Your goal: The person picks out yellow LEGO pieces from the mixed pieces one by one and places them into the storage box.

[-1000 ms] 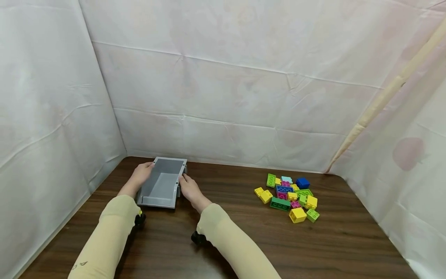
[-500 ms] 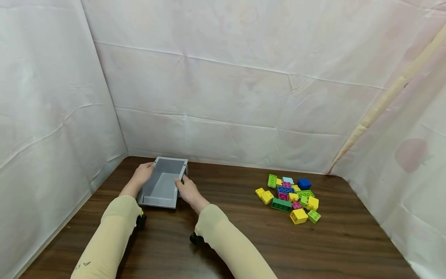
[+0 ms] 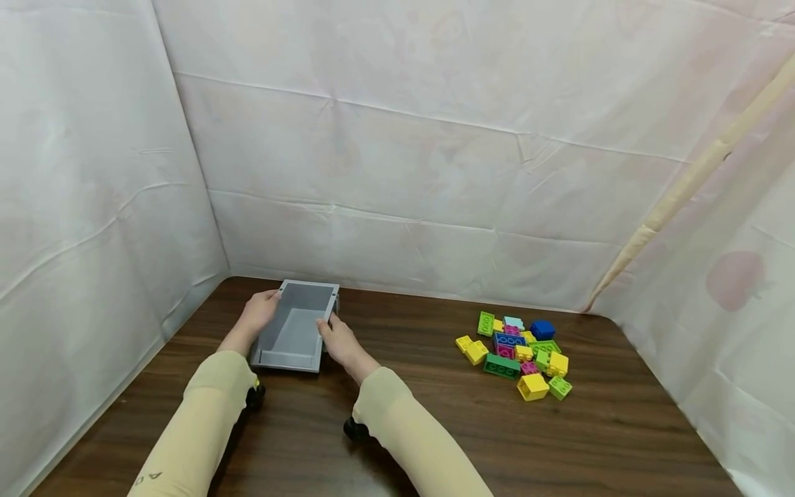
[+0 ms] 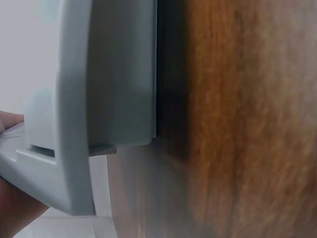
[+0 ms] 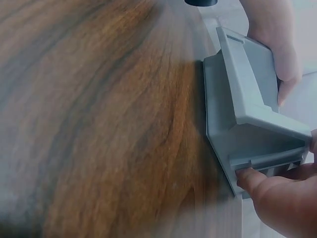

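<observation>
To the right of the gray bin, well apart from it, you have toy bricks lying in a loose pile on the desk. The bin stands with its open top facing up towards you, and white cloth hangs behind it. On the bin's left side your left hand holds the wall, thumb over the rim; most of its fingers are hidden behind that wall, so you cannot tell how far they wrap. On the bin's right side your right hand has a grip too: its thumb lies at the rim, and its fingers tuck under the ledge on the outer wall, closed in narrow around it.

As for progress, you can count the hold on the bin as done, with both sides taken. Its base seems to rest on the desk, though the dark shadow along the lower edge leaves full contact uncertain. Your part with the bin looks unfinished, since neither hand has let go. No brick shows inside it; those you can see lie out to its right, a small yellow brick nearest to it and a lime brick among the farthest. Neither hand touches a brick, so you appear to have all of that pile left.
</observation>
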Demonstrator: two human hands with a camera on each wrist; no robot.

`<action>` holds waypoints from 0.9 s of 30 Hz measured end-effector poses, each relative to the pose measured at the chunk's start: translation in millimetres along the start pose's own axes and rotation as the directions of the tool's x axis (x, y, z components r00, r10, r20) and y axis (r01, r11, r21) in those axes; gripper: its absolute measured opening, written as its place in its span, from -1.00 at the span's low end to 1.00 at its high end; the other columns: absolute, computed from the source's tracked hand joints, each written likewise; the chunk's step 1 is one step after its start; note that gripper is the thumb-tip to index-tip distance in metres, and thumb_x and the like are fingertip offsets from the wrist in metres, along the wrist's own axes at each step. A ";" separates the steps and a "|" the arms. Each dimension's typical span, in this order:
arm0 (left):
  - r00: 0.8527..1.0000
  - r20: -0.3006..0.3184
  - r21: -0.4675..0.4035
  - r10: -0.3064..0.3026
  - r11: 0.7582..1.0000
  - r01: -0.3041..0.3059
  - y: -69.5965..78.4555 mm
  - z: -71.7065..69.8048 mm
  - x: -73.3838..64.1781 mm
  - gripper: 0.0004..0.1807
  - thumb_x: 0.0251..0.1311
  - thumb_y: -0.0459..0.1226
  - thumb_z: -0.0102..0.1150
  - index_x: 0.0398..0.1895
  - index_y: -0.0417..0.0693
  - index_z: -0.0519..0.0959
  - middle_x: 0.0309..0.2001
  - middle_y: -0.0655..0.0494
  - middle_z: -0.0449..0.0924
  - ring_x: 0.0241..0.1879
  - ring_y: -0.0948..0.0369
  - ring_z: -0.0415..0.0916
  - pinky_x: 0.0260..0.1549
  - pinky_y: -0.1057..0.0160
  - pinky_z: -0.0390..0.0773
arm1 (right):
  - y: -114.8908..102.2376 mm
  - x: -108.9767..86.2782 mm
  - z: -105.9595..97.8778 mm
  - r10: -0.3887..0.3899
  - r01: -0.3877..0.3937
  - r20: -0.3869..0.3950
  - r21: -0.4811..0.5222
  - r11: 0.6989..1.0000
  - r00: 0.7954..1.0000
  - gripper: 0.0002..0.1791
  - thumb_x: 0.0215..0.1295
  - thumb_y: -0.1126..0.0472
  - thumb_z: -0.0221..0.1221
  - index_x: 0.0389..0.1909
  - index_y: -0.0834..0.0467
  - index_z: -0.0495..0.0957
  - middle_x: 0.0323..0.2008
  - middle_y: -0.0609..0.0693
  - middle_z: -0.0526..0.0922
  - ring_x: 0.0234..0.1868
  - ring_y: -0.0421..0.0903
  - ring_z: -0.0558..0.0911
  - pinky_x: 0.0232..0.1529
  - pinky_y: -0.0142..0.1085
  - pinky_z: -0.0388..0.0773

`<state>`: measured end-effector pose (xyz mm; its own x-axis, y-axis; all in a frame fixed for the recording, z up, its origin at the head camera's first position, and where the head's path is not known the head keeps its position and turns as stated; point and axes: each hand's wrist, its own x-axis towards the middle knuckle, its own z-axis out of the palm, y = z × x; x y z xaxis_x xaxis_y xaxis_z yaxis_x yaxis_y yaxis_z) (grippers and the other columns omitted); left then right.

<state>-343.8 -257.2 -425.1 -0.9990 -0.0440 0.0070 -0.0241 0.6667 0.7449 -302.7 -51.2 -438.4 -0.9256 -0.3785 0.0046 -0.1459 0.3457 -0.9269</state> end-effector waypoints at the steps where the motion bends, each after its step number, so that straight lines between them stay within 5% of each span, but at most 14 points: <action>1: 1.000 -0.001 0.001 -0.003 1.000 0.003 0.8 1.1 -0.6 -0.44 0.48 -0.21 -0.47 0.32 -0.51 0.10 0.31 -0.44 0.12 0.32 -0.26 0.07 0.25 -0.15 0.16 | 0.8 -0.5 -0.7 0.002 -0.002 0.001 0.000 1.000 1.000 -0.39 0.50 -0.01 -0.23 0.43 0.21 0.03 0.37 0.15 0.22 0.38 0.05 0.23 0.31 -0.06 0.21; 27: 0.999 -0.014 -0.035 -0.032 0.999 0.032 25.1 26.6 -17.2 -0.45 0.47 -0.21 -0.46 0.34 -0.44 0.12 0.33 -0.38 0.14 0.33 -0.22 0.08 0.26 -0.14 0.15 | 6.1 -28.9 -26.7 -0.019 0.019 0.014 -0.039 0.999 1.000 -0.37 0.51 0.03 -0.26 0.42 0.33 -0.04 0.40 0.23 0.12 0.41 0.10 0.12 0.36 -0.02 0.10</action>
<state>-328.3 -219.9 -424.3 -0.9971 -0.0758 -0.0080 -0.0547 0.6385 0.7677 -286.2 -15.2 -434.2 -0.9177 -0.3970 0.0166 -0.1772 0.3715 -0.9114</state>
